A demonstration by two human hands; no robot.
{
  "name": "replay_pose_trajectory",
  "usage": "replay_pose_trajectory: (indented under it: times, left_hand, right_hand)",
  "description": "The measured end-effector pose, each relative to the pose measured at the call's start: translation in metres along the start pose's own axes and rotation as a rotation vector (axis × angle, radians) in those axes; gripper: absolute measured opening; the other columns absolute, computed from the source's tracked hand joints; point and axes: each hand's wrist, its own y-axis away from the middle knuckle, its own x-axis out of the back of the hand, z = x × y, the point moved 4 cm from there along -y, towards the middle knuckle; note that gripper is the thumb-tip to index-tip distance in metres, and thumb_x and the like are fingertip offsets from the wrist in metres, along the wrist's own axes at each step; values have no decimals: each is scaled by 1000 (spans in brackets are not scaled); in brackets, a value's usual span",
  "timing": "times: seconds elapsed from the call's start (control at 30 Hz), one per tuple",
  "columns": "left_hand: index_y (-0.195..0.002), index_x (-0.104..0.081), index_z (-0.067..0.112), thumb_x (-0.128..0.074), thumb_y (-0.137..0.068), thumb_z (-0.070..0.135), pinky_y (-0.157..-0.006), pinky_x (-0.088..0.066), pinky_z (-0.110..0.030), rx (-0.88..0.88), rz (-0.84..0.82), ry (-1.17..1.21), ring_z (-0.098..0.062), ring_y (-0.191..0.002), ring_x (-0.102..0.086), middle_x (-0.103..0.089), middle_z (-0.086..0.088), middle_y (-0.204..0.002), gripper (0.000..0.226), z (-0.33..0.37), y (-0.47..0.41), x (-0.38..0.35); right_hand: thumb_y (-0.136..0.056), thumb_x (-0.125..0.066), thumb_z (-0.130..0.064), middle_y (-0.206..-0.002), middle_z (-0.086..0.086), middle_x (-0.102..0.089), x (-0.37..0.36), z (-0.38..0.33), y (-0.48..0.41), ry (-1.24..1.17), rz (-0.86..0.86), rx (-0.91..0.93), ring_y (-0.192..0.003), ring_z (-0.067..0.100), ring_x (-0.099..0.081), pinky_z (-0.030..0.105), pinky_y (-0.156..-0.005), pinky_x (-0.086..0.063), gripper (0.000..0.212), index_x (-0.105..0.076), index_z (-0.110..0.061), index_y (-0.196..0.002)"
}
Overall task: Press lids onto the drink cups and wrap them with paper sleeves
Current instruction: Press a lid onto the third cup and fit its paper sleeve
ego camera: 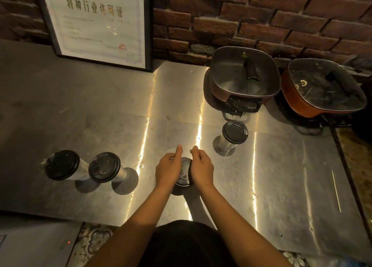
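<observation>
Brick wall (261, 21) at the back; framed certificate (98, 25) leaning against it at the desk's far left. Steel-topped desk (100, 109), lit in bright streaks.

Item, centre, towards the near edge: drink cup with black lid (184, 173), upright, long axis vertical, seen from almost straight above. It stands directly between the two hands, neither nearer than the other.

Left hand (168, 169): curled against the lid's left rim, thumb raised and pointing to the far edge; fingers mostly hidden below the palm. Right hand (201, 167): curled against the right rim, loosely fisted. Both press or clasp the lid edge; whether the fingers close round the cup wall cannot be told.

Judgement: lid-seating step in hand on this cup; the force wanted is straight down along the cup's axis, evenly from both sides.

Items, left side of desk: two lidded cups (62, 165) (104, 167), side by side, close together, well apart from the hands. Item, right of centre and farther back: one lidded cup (234, 132). No paper sleeve can be made out on any of them.

Far right corner: two square electric pots, one dark (244, 75), one orange-sided (326, 87), both with glass lids. Right edge: thin stick, possibly a straw (335, 190), lying along the edge.
</observation>
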Motion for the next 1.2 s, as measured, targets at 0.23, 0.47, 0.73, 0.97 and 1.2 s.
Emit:
replay_pose_trajectory:
  times: [0.23, 0.47, 0.73, 0.97, 1.2]
  left_hand:
    - [-75, -68, 27, -38, -105, 53, -81, -53, -34, 95, 162, 119, -20, -85, -69, -70, 5, -80, 50, -9, 2, -19]
    - [-69, -69, 26, -43, -106, 39, -77, -53, -32, 89, 195, 124, -18, -78, -69, -70, 4, -74, 47, -11, -1, -20]
    - [-68, -69, 17, -43, -105, 37, -78, -56, -36, 7, 69, 36, -21, -77, -69, -71, -2, -74, 48, -3, -3, -16]
    - [-118, -72, 23, -34, -105, 57, -103, -50, -37, -119, -247, -53, -20, -108, -68, -73, 1, -116, 53, 12, -10, -16]
    - [-116, -72, 25, -40, -100, 64, -106, -52, -38, -111, -236, 161, -17, -107, -69, -74, 0, -116, 53, 5, -9, 0]
  right_hand:
    - [-105, -40, -38, -73, -16, -62, -18, 12, -5, 189, -13, 23, -72, 8, -63, 17, -65, -43, 40, -70, -20, -85]
    - [-104, -44, -28, -69, -13, -62, -20, 15, -10, 229, -11, 31, -67, 10, -63, 13, -59, -40, 36, -68, -17, -79]
    - [-107, -39, -35, -75, -19, -57, -15, 11, 4, 127, 72, -20, -70, 5, -60, 10, -61, -36, 32, -63, -24, -89]
    - [-105, -44, -41, -130, -9, -60, 4, 22, 17, 144, 38, 60, -112, 9, -56, 27, -97, -46, 32, -56, -29, -132]
    - [-93, -58, -44, -140, -7, -58, -6, -1, 29, 613, -173, 713, -131, 10, -48, 45, -123, -23, 49, -60, -22, -137]
